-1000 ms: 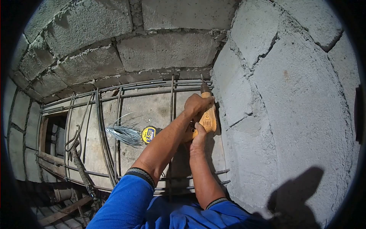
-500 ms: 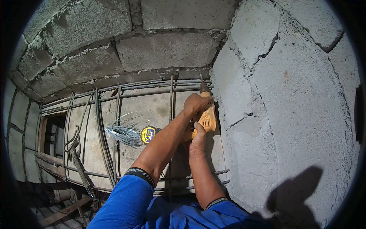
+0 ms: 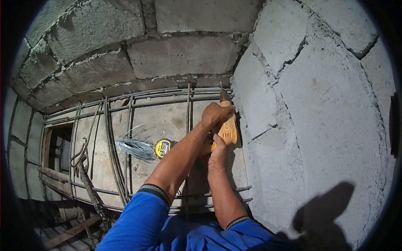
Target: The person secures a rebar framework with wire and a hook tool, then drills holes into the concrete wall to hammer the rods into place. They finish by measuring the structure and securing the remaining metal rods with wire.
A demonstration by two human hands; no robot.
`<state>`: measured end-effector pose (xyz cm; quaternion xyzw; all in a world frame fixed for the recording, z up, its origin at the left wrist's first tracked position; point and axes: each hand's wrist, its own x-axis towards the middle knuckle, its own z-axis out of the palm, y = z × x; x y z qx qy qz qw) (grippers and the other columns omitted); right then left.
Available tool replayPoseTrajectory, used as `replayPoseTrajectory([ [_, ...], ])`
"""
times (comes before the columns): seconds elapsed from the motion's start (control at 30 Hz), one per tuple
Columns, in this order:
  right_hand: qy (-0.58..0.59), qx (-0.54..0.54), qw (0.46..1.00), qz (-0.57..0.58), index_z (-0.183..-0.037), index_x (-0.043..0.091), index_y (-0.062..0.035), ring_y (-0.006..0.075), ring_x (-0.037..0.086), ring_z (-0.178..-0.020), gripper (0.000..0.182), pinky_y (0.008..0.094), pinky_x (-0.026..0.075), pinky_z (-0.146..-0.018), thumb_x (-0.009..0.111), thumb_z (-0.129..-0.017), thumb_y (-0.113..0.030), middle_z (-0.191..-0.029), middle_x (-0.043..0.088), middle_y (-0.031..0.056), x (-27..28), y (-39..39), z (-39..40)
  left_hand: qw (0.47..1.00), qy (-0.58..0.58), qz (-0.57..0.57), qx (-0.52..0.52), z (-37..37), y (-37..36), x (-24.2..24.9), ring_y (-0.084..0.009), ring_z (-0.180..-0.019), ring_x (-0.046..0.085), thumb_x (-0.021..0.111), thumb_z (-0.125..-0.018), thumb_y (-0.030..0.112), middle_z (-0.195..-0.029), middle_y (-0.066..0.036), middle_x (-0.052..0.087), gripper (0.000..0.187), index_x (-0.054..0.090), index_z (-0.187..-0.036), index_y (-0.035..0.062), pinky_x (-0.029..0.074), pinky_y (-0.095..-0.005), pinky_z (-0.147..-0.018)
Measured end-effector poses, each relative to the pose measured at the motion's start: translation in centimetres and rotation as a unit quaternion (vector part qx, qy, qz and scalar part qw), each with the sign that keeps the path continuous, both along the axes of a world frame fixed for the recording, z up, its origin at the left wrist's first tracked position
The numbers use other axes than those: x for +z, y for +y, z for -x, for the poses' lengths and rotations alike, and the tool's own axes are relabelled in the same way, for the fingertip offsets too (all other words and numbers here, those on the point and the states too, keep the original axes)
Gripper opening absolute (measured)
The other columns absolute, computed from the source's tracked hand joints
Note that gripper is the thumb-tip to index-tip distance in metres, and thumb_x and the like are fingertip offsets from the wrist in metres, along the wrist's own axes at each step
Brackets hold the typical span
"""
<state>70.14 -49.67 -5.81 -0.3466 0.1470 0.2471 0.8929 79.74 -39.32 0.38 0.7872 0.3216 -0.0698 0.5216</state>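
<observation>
A yellow power drill is held in both my hands, pointing away from me toward the foot of the block wall. My left hand wraps over the front of its body, just behind the dark chuck. Around the rear handle closes my right hand, thumb on top. The thin bit reaches the base of the wall, right by the corner. To the left of my left forearm lie a yellow and blue tape measure and a bundle of tie wire.
Steel rebars run along the wall and cross the board beneath. A rough block wall rises close on the right. At the left are a square opening and a wrapped tool on the rebars.
</observation>
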Motion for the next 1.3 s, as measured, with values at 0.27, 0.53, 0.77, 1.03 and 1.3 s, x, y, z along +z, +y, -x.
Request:
replayPoseTrajectory([
  [0.27,-0.032,-0.02,0.999,0.018,-0.114,0.057,-0.0075,0.0204,0.06,-0.087,0.031,0.037,0.051,-0.081,0.062,-0.086,-0.019,-0.096,0.059,0.0036,2.0,0.0,0.4,0.998,0.015,0.05,0.017,0.1,0.0,0.0,-0.0306,-0.082,0.073,0.071,-0.072,0.064,-0.093,-0.021,0.072,0.078,0.07,-0.099,-0.0095,0.057,-0.0376,-0.073],
  [0.53,-0.038,-0.051,0.997,0.051,-0.12,0.056,-0.0051,0.0192,0.059,-0.093,0.038,0.0344,0.049,-0.087,0.065,-0.085,-0.017,-0.104,0.059,0.0036,0.9,-1.0,1.2,0.999,0.025,0.028,-0.019,0.9,-0.8,0.3,-0.0323,-0.088,0.072,0.065,-0.077,0.065,-0.097,-0.023,0.071,0.078,0.07,-0.101,-0.0096,0.056,-0.0378,-0.079],
  [0.77,-0.025,-0.073,0.997,0.025,-0.126,0.055,-0.0047,0.0212,0.061,-0.097,0.045,0.036,0.051,-0.089,0.065,-0.082,-0.012,-0.108,0.061,0.0059,0.3,0.0,0.2,0.998,0.003,-0.015,-0.059,-0.2,-0.1,0.2,-0.0343,-0.091,0.071,0.061,-0.079,0.063,-0.095,-0.024,0.072,0.076,0.07,-0.099,-0.0095,0.054,-0.0384,-0.081],
  [1.03,0.012,-0.032,0.999,-0.028,-0.123,0.054,-0.0071,0.024,0.063,-0.09,0.041,0.0404,0.055,-0.083,0.063,-0.084,-0.014,-0.101,0.061,0.0078,0.5,-0.1,0.1,1.0,0.009,-0.008,-0.021,-0.6,-0.6,-0.4,-0.0323,-0.088,0.072,0.062,-0.08,0.062,-0.095,-0.021,0.072,0.072,0.071,-0.099,-0.0062,0.055,-0.0379,-0.081],
  [1.3,0.004,-0.046,0.999,-0.009,-0.12,0.056,-0.0079,0.0234,0.064,-0.087,0.038,0.0403,0.055,-0.081,0.063,-0.084,-0.015,-0.097,0.062,0.0066,-0.4,0.4,0.0,0.999,0.01,0.02,-0.025,-0.5,0.1,0.4,-0.03,-0.087,0.072,0.065,-0.077,0.062,-0.096,-0.019,0.072,0.072,0.071,-0.099,-0.0068,0.054,-0.037,-0.08],
])
